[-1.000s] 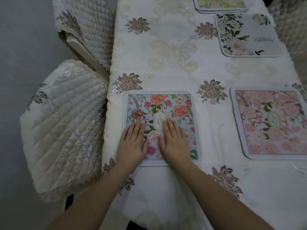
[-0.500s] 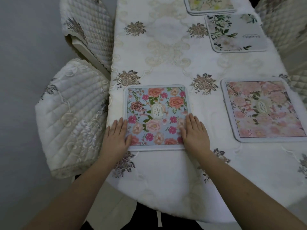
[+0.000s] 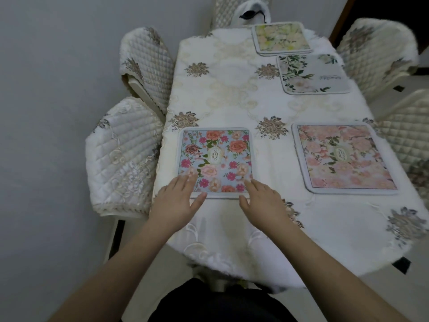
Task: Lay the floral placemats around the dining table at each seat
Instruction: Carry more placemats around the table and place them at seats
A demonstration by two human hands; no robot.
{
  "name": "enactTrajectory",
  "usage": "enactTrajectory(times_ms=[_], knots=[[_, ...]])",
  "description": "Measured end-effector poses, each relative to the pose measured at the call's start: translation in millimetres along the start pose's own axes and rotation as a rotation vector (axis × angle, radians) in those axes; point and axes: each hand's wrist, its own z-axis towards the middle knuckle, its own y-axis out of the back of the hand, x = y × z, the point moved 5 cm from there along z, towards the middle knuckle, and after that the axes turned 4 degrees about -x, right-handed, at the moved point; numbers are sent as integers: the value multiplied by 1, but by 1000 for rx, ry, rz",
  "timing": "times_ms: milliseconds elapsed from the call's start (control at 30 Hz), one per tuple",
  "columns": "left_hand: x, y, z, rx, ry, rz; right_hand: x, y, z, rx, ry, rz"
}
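My left hand (image 3: 173, 202) and right hand (image 3: 263, 201) lie spread and flat, fingertips on the near corners of the blue floral placemat (image 3: 216, 159), which sits square just ahead between them, left slightly nearer, while the pink floral placemat (image 3: 343, 159) lies off to my right.

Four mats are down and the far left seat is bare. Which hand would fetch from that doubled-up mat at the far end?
Probably the right hand: the yellow placemat stack lies right of centre.

Both hands' fingertips (image 3: 189, 176) blur over the blue placemat (image 3: 214, 159) — contact unclear.
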Motion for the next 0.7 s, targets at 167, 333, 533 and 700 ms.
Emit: enactTrajectory(times_ms=[167, 333, 533, 700], knots=[[-14, 22, -27, -36, -54, 52, 12, 18, -38, -51, -6, 8], [-18, 35, -45, -62, -158, 77, 31, 18, -76, -60, -86, -5], [-21, 34, -75, -17, -289, 99, 52, 2, -133, -96, -223, 61], [-52, 46, -95, -19, -420, 131, 43, 9, -179, -154, -316, 28]])
